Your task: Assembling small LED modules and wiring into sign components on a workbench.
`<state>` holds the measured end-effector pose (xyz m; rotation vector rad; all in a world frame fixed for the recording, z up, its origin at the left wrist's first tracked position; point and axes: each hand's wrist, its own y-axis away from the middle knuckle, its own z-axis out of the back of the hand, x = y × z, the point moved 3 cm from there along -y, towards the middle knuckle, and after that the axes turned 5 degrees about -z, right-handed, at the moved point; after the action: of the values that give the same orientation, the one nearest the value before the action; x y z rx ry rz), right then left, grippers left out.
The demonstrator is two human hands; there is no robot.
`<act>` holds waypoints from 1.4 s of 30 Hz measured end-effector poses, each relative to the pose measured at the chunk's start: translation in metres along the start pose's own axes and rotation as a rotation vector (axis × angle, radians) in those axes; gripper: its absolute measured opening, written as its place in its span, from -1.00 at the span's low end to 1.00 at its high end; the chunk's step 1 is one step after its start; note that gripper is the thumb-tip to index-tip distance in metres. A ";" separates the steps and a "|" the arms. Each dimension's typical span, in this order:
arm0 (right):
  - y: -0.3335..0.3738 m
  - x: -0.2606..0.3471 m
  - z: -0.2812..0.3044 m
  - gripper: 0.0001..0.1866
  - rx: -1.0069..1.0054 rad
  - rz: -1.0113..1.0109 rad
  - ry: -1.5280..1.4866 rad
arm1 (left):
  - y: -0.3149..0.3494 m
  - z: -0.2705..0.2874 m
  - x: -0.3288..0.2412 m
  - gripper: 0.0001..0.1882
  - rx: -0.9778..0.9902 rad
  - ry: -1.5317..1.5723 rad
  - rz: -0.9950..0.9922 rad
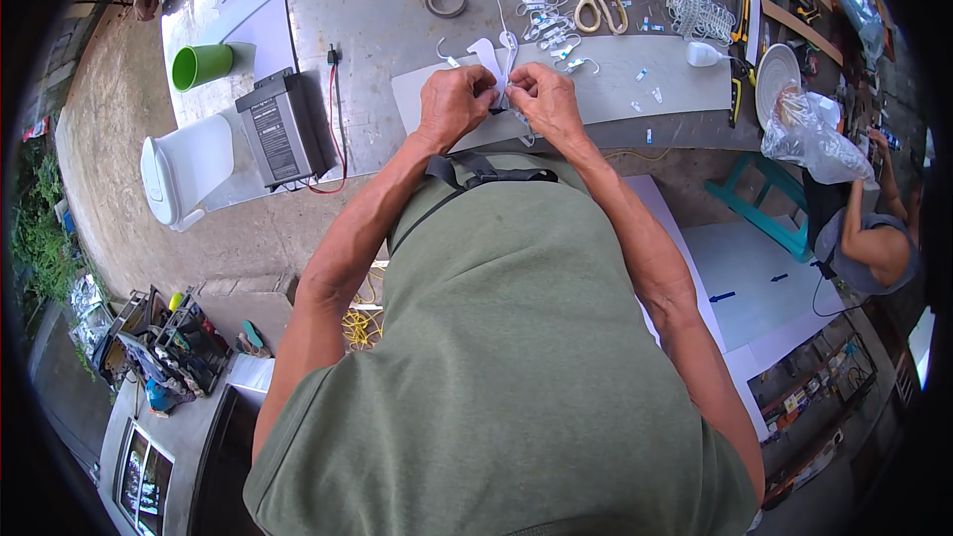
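White piece (488,55), part-hidden between left hand (456,102), right hand (545,102)

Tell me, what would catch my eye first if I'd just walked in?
Probably the olive-green shirt filling the lower middle of the picture. Just beyond it, the left hand and right hand pinch at small white pieces by the near edge of the table. Then the bright green cup on the table's left side.
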<state>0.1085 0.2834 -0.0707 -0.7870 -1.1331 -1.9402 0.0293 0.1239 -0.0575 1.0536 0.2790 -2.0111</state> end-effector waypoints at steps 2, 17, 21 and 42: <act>-0.001 0.008 0.001 -0.84 0.071 -0.129 -0.088 | 0.001 0.001 0.001 -0.75 0.005 -0.008 -0.012; -0.004 0.016 0.005 -0.82 0.135 -0.323 -0.242 | -0.008 -0.001 0.001 -0.69 0.239 0.246 0.224; -0.002 0.009 0.009 -0.80 0.185 -0.324 -0.325 | -0.009 -0.006 0.008 -0.71 0.216 0.215 0.178; -0.001 0.006 0.006 -0.82 0.261 -0.319 -0.335 | -0.010 -0.002 0.011 -0.78 0.252 0.342 0.229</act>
<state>0.1048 0.2873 -0.0638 -0.8474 -1.7670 -1.8981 0.0195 0.1252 -0.0685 1.5203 0.0767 -1.6851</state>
